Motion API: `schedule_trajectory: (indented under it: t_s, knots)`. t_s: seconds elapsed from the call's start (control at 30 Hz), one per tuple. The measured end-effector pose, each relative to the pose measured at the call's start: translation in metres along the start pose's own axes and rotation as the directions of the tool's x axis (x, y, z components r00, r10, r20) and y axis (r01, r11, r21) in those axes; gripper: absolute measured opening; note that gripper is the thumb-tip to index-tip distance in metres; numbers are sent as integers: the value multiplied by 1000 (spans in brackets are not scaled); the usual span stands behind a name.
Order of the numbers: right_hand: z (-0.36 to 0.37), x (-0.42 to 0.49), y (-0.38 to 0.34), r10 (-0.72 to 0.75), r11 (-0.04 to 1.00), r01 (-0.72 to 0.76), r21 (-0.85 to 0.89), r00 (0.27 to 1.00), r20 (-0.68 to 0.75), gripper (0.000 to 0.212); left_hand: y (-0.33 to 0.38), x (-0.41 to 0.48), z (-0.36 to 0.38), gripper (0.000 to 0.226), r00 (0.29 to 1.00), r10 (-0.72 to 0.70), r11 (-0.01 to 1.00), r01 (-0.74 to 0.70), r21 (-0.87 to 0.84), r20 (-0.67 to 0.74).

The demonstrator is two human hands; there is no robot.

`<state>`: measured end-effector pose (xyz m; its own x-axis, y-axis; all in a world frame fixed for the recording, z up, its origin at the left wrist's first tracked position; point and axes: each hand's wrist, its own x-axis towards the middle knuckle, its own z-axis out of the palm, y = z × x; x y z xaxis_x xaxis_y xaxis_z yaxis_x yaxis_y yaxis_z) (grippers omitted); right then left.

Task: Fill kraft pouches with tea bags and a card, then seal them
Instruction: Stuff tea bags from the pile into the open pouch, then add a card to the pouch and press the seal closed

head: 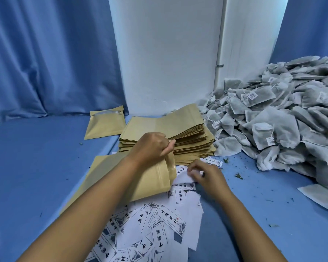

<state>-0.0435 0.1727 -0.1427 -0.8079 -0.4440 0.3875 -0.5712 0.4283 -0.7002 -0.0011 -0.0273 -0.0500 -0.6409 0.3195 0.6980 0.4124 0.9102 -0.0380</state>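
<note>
My left hand [153,147] grips the open mouth edge of a kraft pouch [150,178] that lies flat in front of me, its mouth turned to the right. My right hand [206,173] hovers just right of that mouth with its fingers curled over a white printed card [184,176]; whether it pinches the card I cannot tell. Behind the pouch stands a thick stack of flat kraft pouches [178,129]. Loose printed cards [159,224] are scattered at the front. A big heap of grey tea bags [273,120] fills the right side.
One pouch with its seal strip showing [105,124] lies alone at the back left. Blue cloth covers the table [36,167]; tea crumbs [239,175] speckle it near the heap. A white wall [169,53] and blue curtains [45,53] close off the back.
</note>
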Motion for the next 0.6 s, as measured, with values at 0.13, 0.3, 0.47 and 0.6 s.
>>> schedule_trajectory:
  t_s: [0.13, 0.3, 0.47, 0.6]
  knots:
    - [-15, 5, -4, 107, 940, 18, 339, 932, -345, 22, 0, 0, 5, 55, 1000, -10, 999, 11, 51, -13]
    - [12, 23, -51, -48, 996, 59, 63, 984, -172, 14, 18, 11, 11, 55, 998, -22, 1000, 21, -19, -54]
    - [26, 35, -72, 113, 983, -154, 97, 935, 337, 27, 36, 20, 16, 53, 991, 123, 992, -124, -16, -54]
    - [13, 27, -67, 141, 912, -193, 361, 976, 167, 27, 25, 14, 9, 54, 995, 69, 997, -66, 39, -71]
